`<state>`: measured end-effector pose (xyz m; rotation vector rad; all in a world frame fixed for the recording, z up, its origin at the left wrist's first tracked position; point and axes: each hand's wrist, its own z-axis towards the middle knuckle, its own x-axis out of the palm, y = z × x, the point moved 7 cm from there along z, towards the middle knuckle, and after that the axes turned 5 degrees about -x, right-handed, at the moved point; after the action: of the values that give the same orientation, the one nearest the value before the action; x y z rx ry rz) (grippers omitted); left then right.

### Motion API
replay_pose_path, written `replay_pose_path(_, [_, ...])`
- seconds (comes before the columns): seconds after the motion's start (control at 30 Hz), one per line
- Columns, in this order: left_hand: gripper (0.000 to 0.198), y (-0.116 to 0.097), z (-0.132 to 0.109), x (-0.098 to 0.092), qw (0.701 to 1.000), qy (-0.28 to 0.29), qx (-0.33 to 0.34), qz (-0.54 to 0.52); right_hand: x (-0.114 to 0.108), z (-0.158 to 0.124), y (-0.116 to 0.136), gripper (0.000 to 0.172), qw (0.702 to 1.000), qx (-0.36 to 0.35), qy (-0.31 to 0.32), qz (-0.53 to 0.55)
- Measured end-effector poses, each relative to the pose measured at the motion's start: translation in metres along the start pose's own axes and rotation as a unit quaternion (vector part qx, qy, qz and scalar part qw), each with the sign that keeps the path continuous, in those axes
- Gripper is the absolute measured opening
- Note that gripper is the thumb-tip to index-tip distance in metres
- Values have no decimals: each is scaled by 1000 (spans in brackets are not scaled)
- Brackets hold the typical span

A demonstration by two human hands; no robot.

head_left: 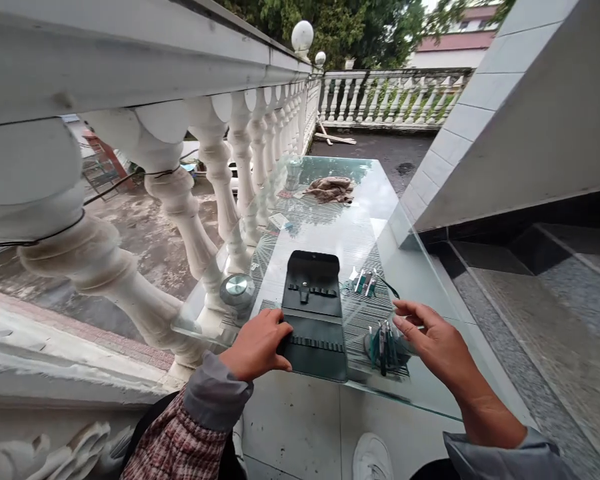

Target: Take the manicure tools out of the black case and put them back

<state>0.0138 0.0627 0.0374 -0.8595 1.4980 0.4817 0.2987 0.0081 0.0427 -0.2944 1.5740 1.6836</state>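
Observation:
A black folding tool case (314,313) lies spread out on the glass table, its rows of elastic loops showing and a small snap strap in its upper half. My left hand (263,343) grips the case's left edge, thumb and fingers bent around it. To the right, my right hand (433,340) pinches a slim dark tool (389,285) at its fingertips; its exact kind is too small to make out. Beneath those fingers is a pile of small metal tools with green parts (384,348). Farther back lie several more small tools (364,283).
The glass table (430,380) has a round metal disc (237,285) at its left side and a crumpled brown cloth (330,189) toward its far end. A white balustrade (210,167) runs along the left. Stone steps (555,300) rise at the right.

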Motion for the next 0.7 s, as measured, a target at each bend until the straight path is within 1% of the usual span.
replay_pose_path(0.07, [62, 2, 3, 0, 1000, -2, -9, -10, -8, -2, -5, 37, 999, -16, -11, -35])
replay_pose_path(0.13, [62, 3, 6, 0, 1000, -3, -19, -15, -12, -4, -11, 34, 998, -27, -2, -65])
replay_pose_path(0.23, [62, 2, 9, -1, 1000, -8, -22, -14, -8, -7, -21, 27, 992, -36, 40, -113])
replay_pose_path(0.3, [61, 1, 11, -2, 1000, -12, -18, -10, -2, -10, -22, 22, 987, -45, 73, -137])
replay_pose_path(0.37, [60, -1, 11, -3, 1000, -14, -14, -7, 7, -14, -17, 18, 983, -69, 102, -139])
replay_pose_path(0.5, [63, 0, 11, -2, 1000, -19, -12, -11, 30, -27, 6, 17, 970, -151, 140, -126])
replay_pose_path(0.6, [65, 4, 8, -3, 999, -34, -7, -23, 41, -35, 14, 17, 959, -179, 114, -186])
replay_pose_path(0.7, [55, 11, 6, -6, 998, -58, -30, -21, 45, -38, 14, 18, 948, -182, 72, -250])
